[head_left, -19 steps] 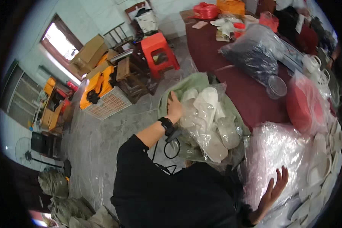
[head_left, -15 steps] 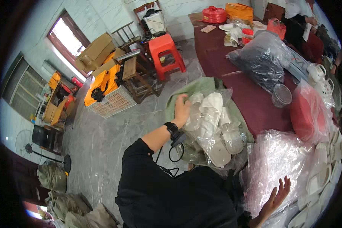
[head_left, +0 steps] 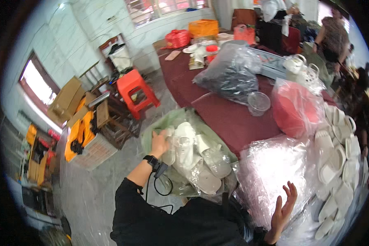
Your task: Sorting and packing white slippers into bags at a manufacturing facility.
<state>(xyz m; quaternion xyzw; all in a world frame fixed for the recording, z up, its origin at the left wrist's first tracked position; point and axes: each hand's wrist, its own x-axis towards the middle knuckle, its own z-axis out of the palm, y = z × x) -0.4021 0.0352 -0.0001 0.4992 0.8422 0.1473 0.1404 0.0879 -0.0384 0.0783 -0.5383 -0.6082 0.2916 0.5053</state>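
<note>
My left hand [head_left: 159, 143], with a black watch [head_left: 152, 161] on the wrist, rests at the left side of several white slippers [head_left: 184, 147] in clear plastic bags. Its fingers look loosely spread and touch the bagged slippers, without a visible grip. These slippers lie in the mouth of a green woven sack [head_left: 151, 128] before me. My right hand [head_left: 282, 207] is raised with fingers apart, holding nothing. Behind it is a stack of clear plastic bags [head_left: 270, 172]. Rows of unbagged white slippers [head_left: 336, 160] lie at the far right.
A dark red tabletop [head_left: 176, 80] carries a dark-filled plastic bag [head_left: 229, 74], a clear tub [head_left: 258, 103] and a bagged pink-red bundle [head_left: 295, 108]. A red stool [head_left: 136, 92] and a crate of orange items [head_left: 96, 151] stand left. Other people [head_left: 332, 37] are at the back right.
My view has swung to the right, so the room appears shifted left. The left hand stays at the bagged slippers, and the right hand stays raised and spread.
</note>
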